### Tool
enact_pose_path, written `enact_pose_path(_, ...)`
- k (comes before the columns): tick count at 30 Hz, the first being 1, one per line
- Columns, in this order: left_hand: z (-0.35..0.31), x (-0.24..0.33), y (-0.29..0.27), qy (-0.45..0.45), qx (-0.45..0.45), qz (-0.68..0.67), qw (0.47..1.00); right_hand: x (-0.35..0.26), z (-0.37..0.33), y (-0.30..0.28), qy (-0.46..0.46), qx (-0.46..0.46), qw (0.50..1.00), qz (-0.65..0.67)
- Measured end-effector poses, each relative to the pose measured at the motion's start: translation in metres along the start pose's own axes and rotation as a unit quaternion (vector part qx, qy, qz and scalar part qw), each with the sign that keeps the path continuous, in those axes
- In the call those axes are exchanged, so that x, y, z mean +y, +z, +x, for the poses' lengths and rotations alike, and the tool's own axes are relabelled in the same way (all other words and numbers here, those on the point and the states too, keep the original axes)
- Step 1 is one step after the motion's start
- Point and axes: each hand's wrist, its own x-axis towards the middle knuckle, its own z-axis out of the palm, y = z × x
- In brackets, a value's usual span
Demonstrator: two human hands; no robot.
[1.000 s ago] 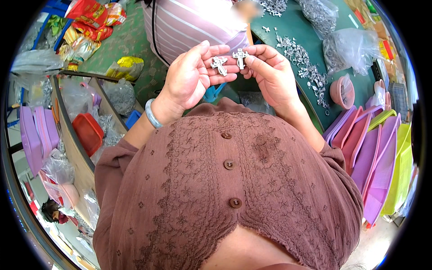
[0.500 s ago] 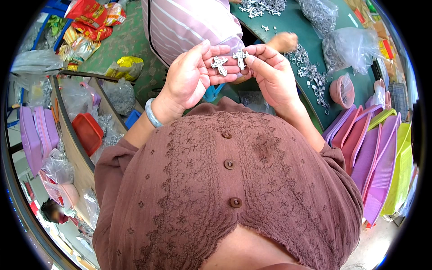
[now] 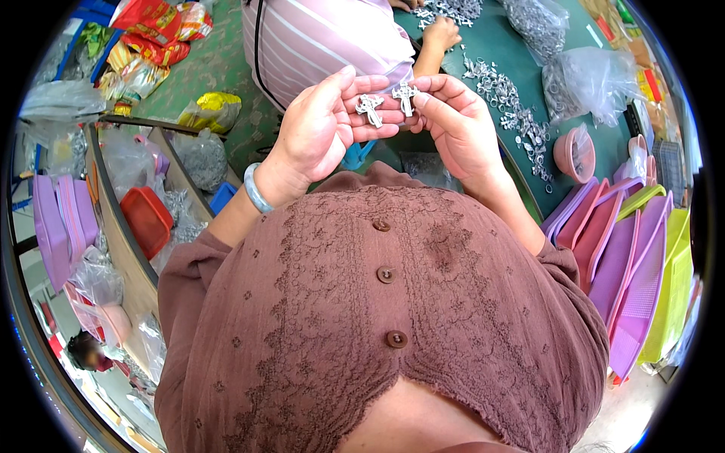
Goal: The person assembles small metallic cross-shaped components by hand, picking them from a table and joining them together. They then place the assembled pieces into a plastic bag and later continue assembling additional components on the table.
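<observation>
An ornate silvery cross (image 3: 370,110) lies on the left hand's (image 3: 316,127) open fingers; the right hand (image 3: 459,127) pinches a second cross (image 3: 405,96); both seem light, rigid, best held by edges

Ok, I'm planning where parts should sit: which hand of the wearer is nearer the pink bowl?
Right. The right hand is left of the pink bowl and a little higher in the picture, not touching it; the left hand is farther left, beyond the right hand.

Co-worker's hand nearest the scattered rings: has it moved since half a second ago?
Yes. The co-worker's hand has moved up and left in the picture, away from the scattered rings, toward the metal pile.
</observation>
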Motion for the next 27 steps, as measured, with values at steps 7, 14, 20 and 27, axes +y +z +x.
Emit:
enact_pose_path(7, -0.0009, -0.0002, -0.0006, 0.001, 0.007, 0.000, 1.000, 0.0011, 0.0015, -0.0001, -0.001, -0.004, 1.000, 0.001)
enact_pose_path(14, -0.0010, 0.0015, -0.0016, 0.000, 0.010, 0.005, 1.000, 0.0022, 0.0037, 0.0005, 0.001, -0.003, 1.000, 0.000)
enact_pose_path(20, -0.0011, 0.0032, -0.0008, 0.006, 0.016, 0.000, 1.000, 0.0022, 0.0047, 0.0021, -0.002, -0.008, 1.000, -0.002)
enact_pose_path(27, -0.0014, 0.0055, -0.0028, 0.002, 0.024, 0.029, 0.999, 0.0021, 0.0072, 0.0042, -0.001, -0.012, 1.000, -0.006)
